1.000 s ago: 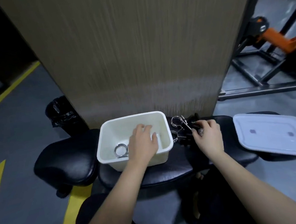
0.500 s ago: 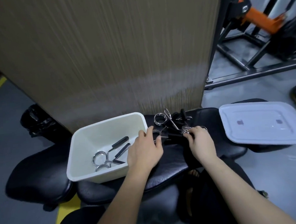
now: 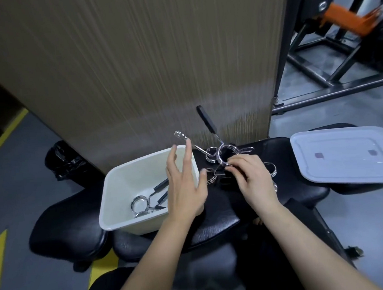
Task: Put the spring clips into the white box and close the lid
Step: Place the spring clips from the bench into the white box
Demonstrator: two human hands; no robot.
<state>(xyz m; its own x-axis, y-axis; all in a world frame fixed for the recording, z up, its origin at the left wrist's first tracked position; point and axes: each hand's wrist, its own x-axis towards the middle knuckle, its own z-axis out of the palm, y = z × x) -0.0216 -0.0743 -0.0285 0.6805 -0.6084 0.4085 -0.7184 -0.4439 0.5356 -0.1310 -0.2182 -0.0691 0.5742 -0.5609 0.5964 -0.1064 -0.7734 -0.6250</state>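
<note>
The white box (image 3: 112, 195) stands open on a black padded seat, with one chrome spring clip (image 3: 144, 202) with black grips lying inside. My left hand (image 3: 184, 186) hovers over the box's right rim, fingers spread, holding nothing. To its right a tangle of chrome spring clips (image 3: 211, 156) lies on the seat. My right hand (image 3: 249, 177) pinches one spring clip (image 3: 225, 153) from that tangle; its black handle sticks up. The white lid (image 3: 345, 156) rests flat on another seat at the right.
A tall wood-grain panel (image 3: 135, 69) rises just behind the box. Black padded seats (image 3: 64, 226) surround the box. A black bin bag (image 3: 65, 162) sits on the floor at the left. A black metal frame with an orange part (image 3: 340, 19) stands at the back right.
My right hand has lifted a spring clip out of the tangle, so its handle now points up. My left hand has opened and risen over the box's right rim.
</note>
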